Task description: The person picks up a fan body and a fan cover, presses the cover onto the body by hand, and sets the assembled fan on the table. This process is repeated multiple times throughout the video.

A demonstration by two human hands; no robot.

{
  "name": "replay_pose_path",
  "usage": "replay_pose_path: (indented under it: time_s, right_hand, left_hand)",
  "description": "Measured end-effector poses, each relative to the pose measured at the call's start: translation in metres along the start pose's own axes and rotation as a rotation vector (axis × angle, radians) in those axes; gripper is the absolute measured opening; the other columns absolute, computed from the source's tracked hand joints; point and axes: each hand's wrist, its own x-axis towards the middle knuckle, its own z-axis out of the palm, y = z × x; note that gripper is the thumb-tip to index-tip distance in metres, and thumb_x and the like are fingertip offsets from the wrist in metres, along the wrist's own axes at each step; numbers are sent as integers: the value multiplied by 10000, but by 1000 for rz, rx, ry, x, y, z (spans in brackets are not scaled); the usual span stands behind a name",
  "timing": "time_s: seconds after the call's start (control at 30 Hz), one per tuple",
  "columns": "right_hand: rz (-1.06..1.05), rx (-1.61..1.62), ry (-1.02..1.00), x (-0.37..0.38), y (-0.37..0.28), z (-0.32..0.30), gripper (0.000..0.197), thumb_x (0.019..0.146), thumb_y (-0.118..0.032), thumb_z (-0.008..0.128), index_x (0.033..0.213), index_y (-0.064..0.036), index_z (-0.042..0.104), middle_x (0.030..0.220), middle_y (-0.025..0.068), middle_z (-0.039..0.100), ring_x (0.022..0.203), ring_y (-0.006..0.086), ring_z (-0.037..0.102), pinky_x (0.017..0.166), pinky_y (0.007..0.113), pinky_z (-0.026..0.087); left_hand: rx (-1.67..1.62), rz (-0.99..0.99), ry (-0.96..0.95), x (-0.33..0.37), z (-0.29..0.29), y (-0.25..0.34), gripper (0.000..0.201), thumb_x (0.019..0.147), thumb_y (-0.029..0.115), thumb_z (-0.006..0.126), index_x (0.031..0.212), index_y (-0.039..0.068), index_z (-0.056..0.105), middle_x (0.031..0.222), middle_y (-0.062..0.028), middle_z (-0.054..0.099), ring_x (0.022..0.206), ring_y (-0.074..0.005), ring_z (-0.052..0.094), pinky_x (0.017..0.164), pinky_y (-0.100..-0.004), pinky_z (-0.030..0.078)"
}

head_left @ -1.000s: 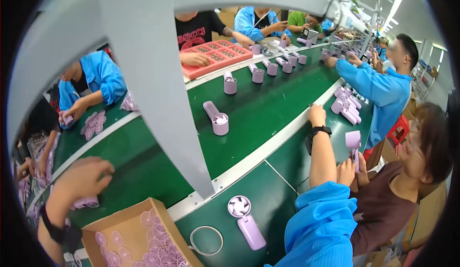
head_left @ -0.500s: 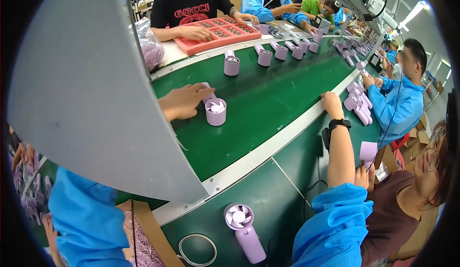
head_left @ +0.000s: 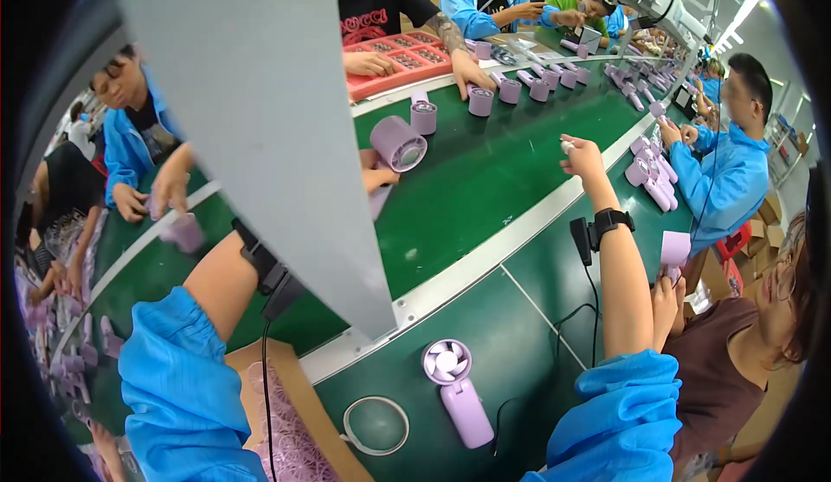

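My left hand (head_left: 379, 176), partly hidden behind a grey panel, is closed on the handle of a lilac handheld fan (head_left: 398, 144). The fan is tilted, its round head facing toward the right. My right hand (head_left: 586, 158) hovers over the near rail of the green conveyor belt (head_left: 467, 201), fingers curled in, with a small white bit at the fingertips that I cannot make out. On the green bench in front of me lies another lilac handheld fan (head_left: 467, 413), its white-centred blades facing up.
A coiled white cable (head_left: 376, 426) lies beside a cardboard box (head_left: 333, 421) of lilac fan grilles (head_left: 290, 434). The grey panel (head_left: 260, 118) blocks the left side. More fans (head_left: 538, 89) stand along the belt's far side; others are piled (head_left: 653, 179) at right. Co-workers sit around; one hand (head_left: 472, 75) reaches onto the belt.
My left hand has taken the fan from the belt and tilted it. My right hand has risen off the rail, fingers curled. The view has shifted, and a co-worker's hand has reached a far fan.
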Motion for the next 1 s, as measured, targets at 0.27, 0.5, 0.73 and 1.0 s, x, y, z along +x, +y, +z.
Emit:
replay_pose_path:
  time_s: [0.27,0.5,0.73,1.0]
  right_hand:
    - [-82,335,-321,-113,-99,41,343,906,-125,489,1230,-80,593,1088,45,629,698,141,631,676,248,528]
    - [-403,-47,-337,-199,-145,35,314,885,-131,511,1165,-116,651,903,54,680,691,139,647,649,261,511]
    - [-326,-249,-440,-210,-104,74,270,829,-205,573,1035,-90,705,836,168,691,774,241,685,711,354,548]
    - [369,486,-455,-141,-40,96,281,912,-176,476,1117,-16,584,1024,187,639,831,299,663,712,378,572]
  left_hand:
    - [-656,-3,5,-130,-21,19,516,821,215,562,1278,17,428,950,-119,621,660,-164,612,603,-293,528]
    - [-729,-77,165,-210,-32,7,711,847,241,560,1420,93,166,869,-131,600,551,-187,600,481,-306,520]
    - [-656,-307,264,-194,-35,-72,861,784,50,627,1442,94,75,835,-139,593,548,-208,601,472,-346,524]
    - [-611,-448,171,-173,-1,-141,607,843,183,568,1356,40,276,872,-124,590,694,-209,618,578,-342,527]
